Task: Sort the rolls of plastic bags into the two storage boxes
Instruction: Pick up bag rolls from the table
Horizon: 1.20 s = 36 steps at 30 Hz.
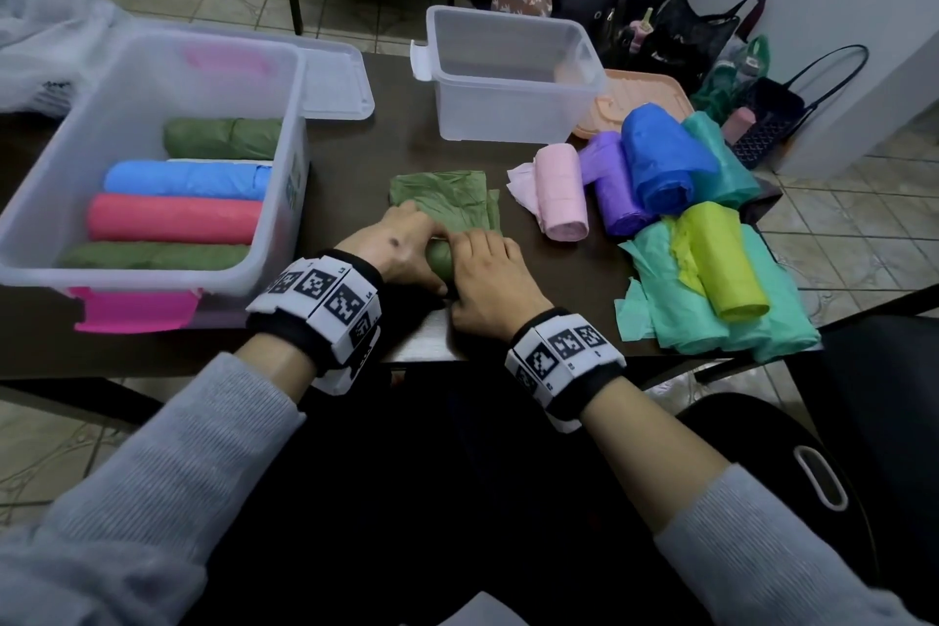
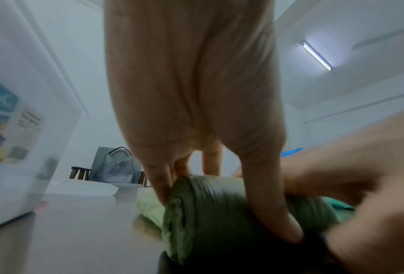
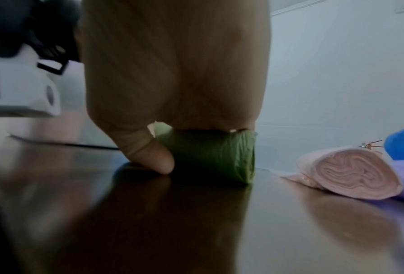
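Observation:
An olive-green roll lies on the dark table near its front edge, with its loose tail spread flat behind it. My left hand grips the roll's left end, thumb in front and fingers behind. My right hand covers the right end, with its thumb touching the table. The big clear box on the left holds two green, one blue and one red roll. The small clear box at the back looks empty.
Loose rolls lie at the right: pink, purple, blue, teal and yellow-green on teal sheets. A peach lid and a clear lid lie beside the boxes. Bags stand on the floor beyond.

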Motion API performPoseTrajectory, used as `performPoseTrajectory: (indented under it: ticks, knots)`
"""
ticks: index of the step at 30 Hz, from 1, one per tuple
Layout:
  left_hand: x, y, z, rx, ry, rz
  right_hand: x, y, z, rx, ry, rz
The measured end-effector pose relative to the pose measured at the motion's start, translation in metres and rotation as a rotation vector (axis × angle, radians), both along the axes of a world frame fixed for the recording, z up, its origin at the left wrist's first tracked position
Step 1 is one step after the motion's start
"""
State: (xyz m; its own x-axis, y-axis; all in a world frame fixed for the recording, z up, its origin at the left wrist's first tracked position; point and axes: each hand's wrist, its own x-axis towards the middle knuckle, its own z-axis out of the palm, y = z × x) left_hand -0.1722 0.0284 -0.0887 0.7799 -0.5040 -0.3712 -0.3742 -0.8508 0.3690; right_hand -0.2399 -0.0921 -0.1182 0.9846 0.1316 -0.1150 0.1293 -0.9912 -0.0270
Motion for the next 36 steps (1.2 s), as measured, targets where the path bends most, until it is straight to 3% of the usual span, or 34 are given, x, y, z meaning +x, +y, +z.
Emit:
performPoseTrajectory:
  ticks: [5, 12, 14, 17, 19, 24, 30, 36]
  knots:
    - [-0.007, 0.006, 0.003, -0.055, -0.149, -0.006, 0.016, -0.001, 0.011, 0.02, 0.054, -0.024]
    - [-0.009, 0.012, 0.006, 0.042, -0.088, -0.023, 0.011, 0.0, 0.013, 0.073, 0.169, 0.01]
    - [-0.006, 0.013, 0.009, 0.052, -0.04, -0.015, 0.005, 0.001, 0.015, 0.061, 0.106, 0.037]
    - [0.0, 0.011, 0.013, 0.074, 0.018, -0.006, -0.01, 0.01, 0.013, -0.055, -0.128, 0.039]
    - [0.004, 0.01, 0.015, 0.115, 0.067, -0.02, -0.019, 0.015, 0.01, -0.006, -0.244, 0.006]
    - [0.011, 0.011, 0.02, 0.133, 0.139, -0.023, -0.018, 0.01, 0.01, 0.181, -0.086, 0.032]
    - [-0.003, 0.016, 0.014, -0.062, -0.117, 0.062, 0.019, -0.004, 0.019, 0.286, 0.181, 0.027]
    - [-0.017, 0.016, 0.003, 0.025, -0.213, -0.036, 0.034, -0.013, 0.025, 0.358, 0.322, 0.01]
